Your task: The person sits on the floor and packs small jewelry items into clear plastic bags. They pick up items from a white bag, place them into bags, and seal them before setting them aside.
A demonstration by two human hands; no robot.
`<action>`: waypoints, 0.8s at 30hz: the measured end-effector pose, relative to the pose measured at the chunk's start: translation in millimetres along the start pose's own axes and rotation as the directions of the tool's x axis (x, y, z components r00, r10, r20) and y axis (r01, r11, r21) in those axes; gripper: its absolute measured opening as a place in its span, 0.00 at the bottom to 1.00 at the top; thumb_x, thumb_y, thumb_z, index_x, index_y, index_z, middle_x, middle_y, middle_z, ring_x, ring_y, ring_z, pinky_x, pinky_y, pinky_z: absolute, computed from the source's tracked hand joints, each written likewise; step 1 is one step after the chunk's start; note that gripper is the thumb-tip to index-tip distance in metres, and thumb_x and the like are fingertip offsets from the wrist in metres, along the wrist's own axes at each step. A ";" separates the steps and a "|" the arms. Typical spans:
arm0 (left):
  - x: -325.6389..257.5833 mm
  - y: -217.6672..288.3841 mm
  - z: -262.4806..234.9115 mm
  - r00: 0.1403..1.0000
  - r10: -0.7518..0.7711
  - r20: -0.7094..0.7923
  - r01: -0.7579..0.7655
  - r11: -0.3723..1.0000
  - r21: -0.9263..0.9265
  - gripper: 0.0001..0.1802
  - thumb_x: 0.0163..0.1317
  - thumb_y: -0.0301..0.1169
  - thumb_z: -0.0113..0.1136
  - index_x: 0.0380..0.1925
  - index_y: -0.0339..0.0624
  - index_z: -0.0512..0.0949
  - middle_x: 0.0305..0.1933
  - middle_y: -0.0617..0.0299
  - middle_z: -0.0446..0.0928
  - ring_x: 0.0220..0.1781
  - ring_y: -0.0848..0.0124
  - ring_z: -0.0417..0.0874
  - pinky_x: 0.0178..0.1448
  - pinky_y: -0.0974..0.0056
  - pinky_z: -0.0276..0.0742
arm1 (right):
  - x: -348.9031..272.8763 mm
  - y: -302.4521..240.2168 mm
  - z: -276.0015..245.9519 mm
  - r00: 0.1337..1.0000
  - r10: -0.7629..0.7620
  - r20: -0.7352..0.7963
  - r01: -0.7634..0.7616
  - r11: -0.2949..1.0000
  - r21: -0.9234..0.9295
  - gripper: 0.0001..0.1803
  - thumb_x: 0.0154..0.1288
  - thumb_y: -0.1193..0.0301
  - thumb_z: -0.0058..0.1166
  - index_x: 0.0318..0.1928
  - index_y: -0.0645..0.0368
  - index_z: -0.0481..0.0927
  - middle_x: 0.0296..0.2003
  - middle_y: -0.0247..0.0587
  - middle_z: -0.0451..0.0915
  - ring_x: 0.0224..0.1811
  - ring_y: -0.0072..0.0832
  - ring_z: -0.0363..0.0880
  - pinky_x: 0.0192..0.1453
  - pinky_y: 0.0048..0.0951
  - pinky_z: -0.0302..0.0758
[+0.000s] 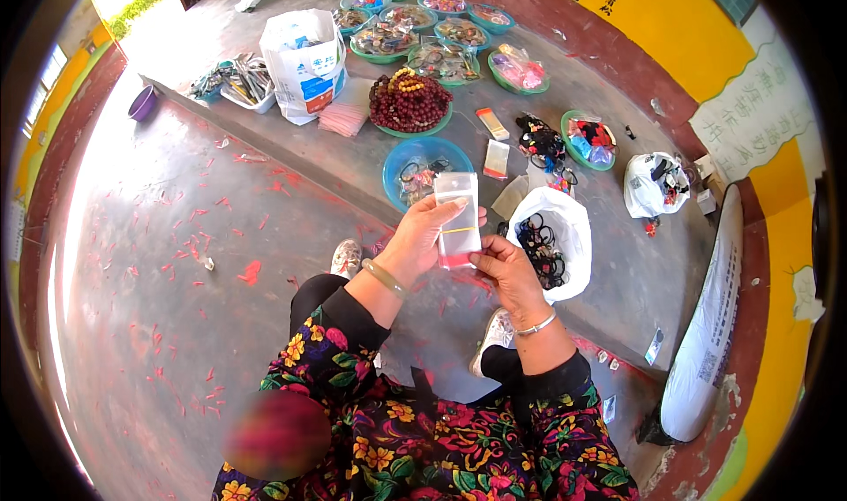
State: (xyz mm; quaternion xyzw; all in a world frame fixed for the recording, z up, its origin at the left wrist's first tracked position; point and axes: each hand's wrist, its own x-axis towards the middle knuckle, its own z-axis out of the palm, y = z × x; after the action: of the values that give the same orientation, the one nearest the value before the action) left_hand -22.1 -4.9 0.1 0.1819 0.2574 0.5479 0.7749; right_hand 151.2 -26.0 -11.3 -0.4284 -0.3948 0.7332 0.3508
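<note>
A stack of small clear plastic bags, bound by a yellow rubber band and red along its lower edge, is held upright before me. My left hand is closed around its left side, thumb across the front. With thumb and fingers, my right hand pinches the lower right corner at the red strip. Just beyond the stack is a blue basin holding small packets and trinkets. Close to my right hand stands an open white plastic bag with black hair ties inside.
Dark red bead strings fill a green bowl behind the basin, with several bowls of packets farther back. A white sack stands left of them. A long wrapped bundle leans at the right wall. The raised step's edge crosses the floor.
</note>
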 end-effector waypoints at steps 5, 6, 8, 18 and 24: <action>4.3 -6.3 -2.4 1.000 -0.023 -0.016 0.024 0.996 0.088 0.17 0.57 0.28 0.58 0.47 0.35 0.71 0.42 0.50 0.78 0.44 0.62 0.81 0.48 0.57 0.78 | 6.8 -28.8 -20.4 0.990 -0.141 0.018 0.140 0.944 -0.299 0.12 0.63 0.63 0.53 0.38 0.59 0.78 0.31 0.29 0.79 0.35 0.17 0.75 0.41 0.18 0.67; 5.6 -8.0 -1.8 0.999 -0.038 -0.015 0.040 0.992 0.117 0.17 0.57 0.27 0.59 0.46 0.35 0.72 0.40 0.50 0.78 0.43 0.62 0.81 0.47 0.57 0.78 | 8.5 -31.4 -23.1 0.984 -0.176 -0.004 0.168 0.945 -0.282 0.12 0.63 0.62 0.53 0.38 0.59 0.78 0.30 0.29 0.79 0.34 0.17 0.74 0.40 0.18 0.67; 5.6 -11.3 2.1 0.999 -0.047 -0.003 0.047 0.983 0.177 0.16 0.56 0.26 0.59 0.45 0.35 0.73 0.39 0.52 0.79 0.40 0.65 0.81 0.45 0.60 0.78 | 12.4 -34.0 -26.1 0.969 -0.242 -0.046 0.224 0.943 -0.245 0.13 0.63 0.61 0.54 0.37 0.59 0.78 0.29 0.29 0.78 0.34 0.17 0.74 0.40 0.19 0.67; 4.1 -15.6 3.5 0.999 0.003 -0.047 0.014 0.930 0.367 0.15 0.52 0.24 0.63 0.41 0.36 0.75 0.36 0.60 0.79 0.34 0.73 0.80 0.41 0.68 0.76 | 23.0 -26.6 -15.7 0.919 -0.378 -0.113 0.340 0.904 -0.261 0.10 0.57 0.69 0.61 0.27 0.61 0.75 0.22 0.27 0.73 0.25 0.12 0.68 0.30 0.14 0.64; 3.8 -14.6 -1.5 0.997 -0.017 -0.082 0.049 0.910 0.412 0.16 0.51 0.24 0.63 0.41 0.34 0.74 0.35 0.59 0.79 0.34 0.74 0.80 0.40 0.68 0.75 | 24.1 -22.5 -14.6 0.914 -0.397 -0.087 0.367 0.897 -0.244 0.09 0.55 0.71 0.62 0.27 0.61 0.75 0.21 0.26 0.73 0.25 0.12 0.67 0.30 0.14 0.65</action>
State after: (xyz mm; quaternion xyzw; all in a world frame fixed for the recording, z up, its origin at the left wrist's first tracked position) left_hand -10.9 -6.2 -10.1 0.3164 0.4000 0.4743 0.7176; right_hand 159.0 8.6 -4.6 -0.4274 -0.5265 0.5702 0.4637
